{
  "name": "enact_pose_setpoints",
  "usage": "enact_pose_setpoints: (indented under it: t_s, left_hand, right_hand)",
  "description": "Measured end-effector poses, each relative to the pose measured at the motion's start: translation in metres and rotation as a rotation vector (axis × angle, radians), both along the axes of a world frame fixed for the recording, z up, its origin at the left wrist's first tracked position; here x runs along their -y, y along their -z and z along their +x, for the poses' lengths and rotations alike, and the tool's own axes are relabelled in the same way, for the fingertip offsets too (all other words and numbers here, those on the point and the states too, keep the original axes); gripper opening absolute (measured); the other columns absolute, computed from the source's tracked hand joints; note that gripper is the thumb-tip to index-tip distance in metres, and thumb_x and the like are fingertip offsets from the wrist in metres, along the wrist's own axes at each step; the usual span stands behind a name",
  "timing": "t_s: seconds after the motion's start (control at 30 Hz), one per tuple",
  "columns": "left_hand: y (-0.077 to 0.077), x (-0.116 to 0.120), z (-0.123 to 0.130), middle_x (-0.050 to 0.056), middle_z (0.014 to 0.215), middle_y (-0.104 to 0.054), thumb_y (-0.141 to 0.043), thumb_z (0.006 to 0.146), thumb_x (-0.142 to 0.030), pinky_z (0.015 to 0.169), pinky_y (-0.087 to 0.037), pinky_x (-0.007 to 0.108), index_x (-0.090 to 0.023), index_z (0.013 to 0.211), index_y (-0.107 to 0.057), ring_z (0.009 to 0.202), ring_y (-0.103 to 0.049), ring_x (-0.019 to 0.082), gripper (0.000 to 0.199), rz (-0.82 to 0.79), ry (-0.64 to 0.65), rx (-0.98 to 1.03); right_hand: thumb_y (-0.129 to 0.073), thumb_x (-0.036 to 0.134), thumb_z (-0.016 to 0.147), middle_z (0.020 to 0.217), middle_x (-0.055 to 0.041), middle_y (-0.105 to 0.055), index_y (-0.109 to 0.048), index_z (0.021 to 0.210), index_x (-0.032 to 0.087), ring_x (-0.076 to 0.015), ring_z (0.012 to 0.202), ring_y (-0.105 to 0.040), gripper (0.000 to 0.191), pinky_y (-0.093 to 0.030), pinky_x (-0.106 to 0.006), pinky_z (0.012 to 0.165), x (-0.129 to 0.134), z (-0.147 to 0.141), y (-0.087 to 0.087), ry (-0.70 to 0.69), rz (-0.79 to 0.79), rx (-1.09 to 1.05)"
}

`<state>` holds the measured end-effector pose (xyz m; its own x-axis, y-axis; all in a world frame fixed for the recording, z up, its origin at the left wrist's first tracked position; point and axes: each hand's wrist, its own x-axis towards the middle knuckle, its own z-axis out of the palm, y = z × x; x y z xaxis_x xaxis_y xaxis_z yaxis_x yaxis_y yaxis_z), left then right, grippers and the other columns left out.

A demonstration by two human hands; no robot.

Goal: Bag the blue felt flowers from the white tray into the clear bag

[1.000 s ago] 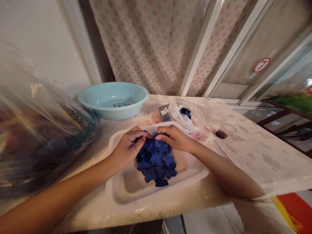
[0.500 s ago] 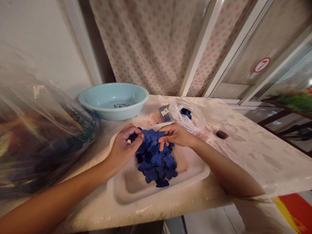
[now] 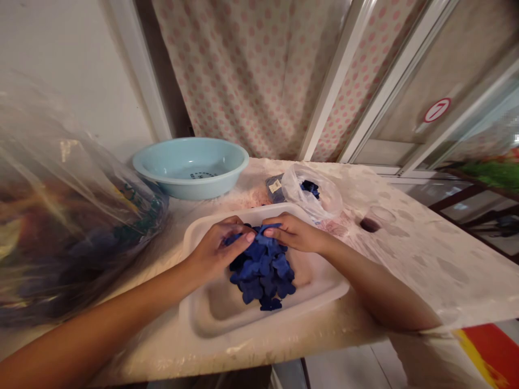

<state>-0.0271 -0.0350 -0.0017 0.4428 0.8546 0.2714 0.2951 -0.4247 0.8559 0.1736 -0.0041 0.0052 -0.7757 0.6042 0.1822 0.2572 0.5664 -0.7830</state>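
Blue flower-shaped fabric pieces [image 3: 263, 273] lie heaped in a white tray [image 3: 330, 286] on the table. Over the far end of the heap, my right hand [image 3: 298, 232] pinches a blue fabric flower piece [image 3: 270, 228] between thumb and fingers. Close beside it, my left hand [image 3: 219, 246] is closed with its thumb on the blue pieces and its fingers curled behind. Its fingertips are partly hidden, and I cannot tell how many pieces it grips.
A light blue basin [image 3: 190, 167] stands behind the tray. Right of it are a clear plastic bag [image 3: 330, 197] with dark blue pieces, a labelled packet [image 3: 275, 187] and a small cup of dark liquid [image 3: 371, 224]. A large filled plastic bag [image 3: 81, 227] bulges at the left.
Both hands have come slightly nearer and lower over the heap. My left hand has shifted right, toward my right hand. The fabric piece between them has turned and sits lower.
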Motion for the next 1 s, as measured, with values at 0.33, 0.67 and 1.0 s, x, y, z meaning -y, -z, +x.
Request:
enact_pose_setpoints:
  t_s: [0.33,0.67,1.0]
  left_hand:
    - [0.003,-0.006,0.002,-0.002,0.066,-0.048,-0.052,0.078,-0.028,0.057,-0.035,0.022,-0.015,0.063,-0.056,0.062,-0.047,0.011,0.020,0.140,-0.186,-0.023]
    - [0.005,-0.005,-0.002,0.000,0.071,-0.055,-0.041,0.082,-0.028,0.061,-0.035,0.024,-0.016,0.073,-0.062,0.066,-0.051,0.013,0.026,-0.013,0.007,-0.072]
    - [0.004,-0.008,0.003,-0.003,0.071,-0.054,-0.055,0.074,-0.026,0.054,-0.039,0.022,-0.018,0.112,-0.037,0.058,-0.050,0.011,0.043,-0.356,-0.019,0.213]
  right_hand:
    - [-0.040,0.039,0.088,0.060,0.0041,-0.043,-0.048,0.078,0.015,-0.0066,0.053,-0.040,0.027,-0.033,-0.018,0.049,-0.005,-0.001,0.004,0.022,-0.027,0.006]
    - [-0.017,0.050,0.091,0.054,0.0023,-0.039,-0.042,0.058,0.015,-0.0077,0.051,-0.039,0.054,-0.033,-0.021,0.052,-0.007,0.002,0.006,0.270,0.151,-0.072]
    - [-0.047,0.033,0.087,0.094,-0.0078,-0.057,-0.057,0.105,0.017,-0.0156,0.086,-0.052,0.025,-0.044,-0.029,0.073,0.005,-0.003,0.003,0.057,0.993,0.161]
